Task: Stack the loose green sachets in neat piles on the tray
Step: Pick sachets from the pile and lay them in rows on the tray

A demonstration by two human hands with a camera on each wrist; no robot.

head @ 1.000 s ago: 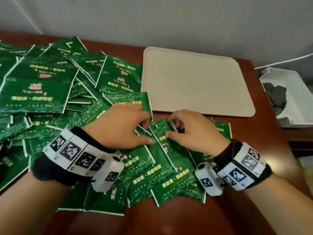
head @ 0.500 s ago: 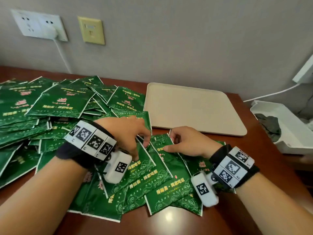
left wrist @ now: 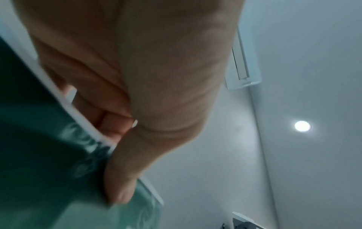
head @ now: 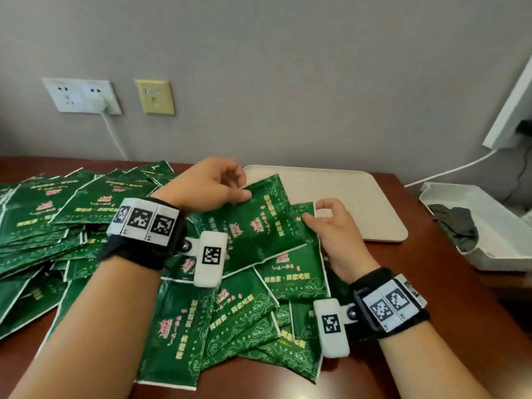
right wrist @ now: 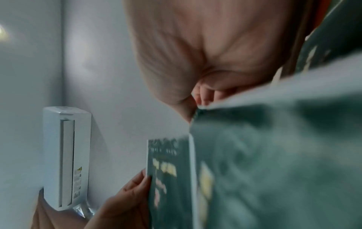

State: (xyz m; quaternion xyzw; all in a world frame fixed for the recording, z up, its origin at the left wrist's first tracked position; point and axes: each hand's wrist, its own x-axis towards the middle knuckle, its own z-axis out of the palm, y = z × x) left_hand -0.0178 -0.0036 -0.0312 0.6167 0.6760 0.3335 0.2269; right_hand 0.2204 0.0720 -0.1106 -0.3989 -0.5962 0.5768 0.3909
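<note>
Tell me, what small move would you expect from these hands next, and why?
Probably carrying the lifted sachets forward and laying them flat on the tray. The left hand pinches the upper sachet's far corner, the right hand grips the right edge, and the bundle already hangs just short of the tray, which holds no sachets yet.

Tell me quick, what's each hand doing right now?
Left hand: pinching a green sachet at its top edge.
Right hand: gripping another sachet behind it.
</note>
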